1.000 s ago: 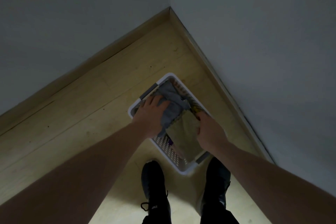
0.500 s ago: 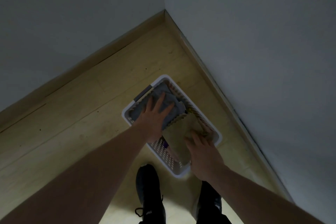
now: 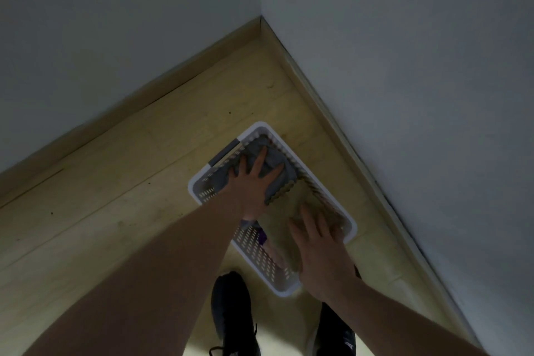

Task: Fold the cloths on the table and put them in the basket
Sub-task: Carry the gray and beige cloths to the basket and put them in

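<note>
So the gray cloth [image 3: 271, 165] with a wavy edge sits bunched beside a flat olive cloth [image 3: 291, 211] inside the white slotted basket [image 3: 254, 251] on the floor, left hand [image 3: 254, 185] and right hand [image 3: 320, 254] pressing them, fingers spread flat.

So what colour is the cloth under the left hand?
Grey cloth, pressed by the left hand in the basket; head view.

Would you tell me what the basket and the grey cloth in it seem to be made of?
The basket looks like matte white moulded plastic: thin walls punched with regular slots. The grey cloth under the left hand seems soft woven fabric, creased, with a zigzag edge.
</note>
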Demonstrator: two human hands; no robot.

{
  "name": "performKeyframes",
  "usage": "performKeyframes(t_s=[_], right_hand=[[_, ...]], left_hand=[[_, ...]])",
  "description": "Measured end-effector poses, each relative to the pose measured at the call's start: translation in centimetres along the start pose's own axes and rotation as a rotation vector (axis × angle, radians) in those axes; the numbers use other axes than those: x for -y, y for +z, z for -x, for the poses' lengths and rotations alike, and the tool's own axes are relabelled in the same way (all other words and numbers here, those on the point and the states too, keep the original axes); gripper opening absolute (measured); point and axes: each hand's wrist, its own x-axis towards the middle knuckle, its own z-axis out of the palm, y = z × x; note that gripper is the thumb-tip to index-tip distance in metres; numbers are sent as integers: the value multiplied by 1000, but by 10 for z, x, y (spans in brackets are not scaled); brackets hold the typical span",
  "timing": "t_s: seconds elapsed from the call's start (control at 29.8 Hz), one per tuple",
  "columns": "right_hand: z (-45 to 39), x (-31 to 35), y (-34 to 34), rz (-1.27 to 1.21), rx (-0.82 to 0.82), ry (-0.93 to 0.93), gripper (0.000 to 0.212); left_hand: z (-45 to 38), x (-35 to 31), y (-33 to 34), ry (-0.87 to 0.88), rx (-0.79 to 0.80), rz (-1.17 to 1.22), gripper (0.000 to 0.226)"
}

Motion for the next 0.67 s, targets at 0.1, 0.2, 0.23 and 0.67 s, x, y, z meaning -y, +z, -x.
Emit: performKeyframes(t_s=[0.1,0.2,0.23,0.67], right_hand=[[9,4,7,26,-10,-36,77],[11,0,15,38,35,-44,75],[9,0,18,34,40,-42,74],[19,14,-9,29,61,-56,75]], left_hand=[[16,5,10,72,-201,-45,99],[35,9,30,87,-301,-52,93],[40,11,36,80,-269,-46,88],[59,-1,17,-26,-163,57,88]])
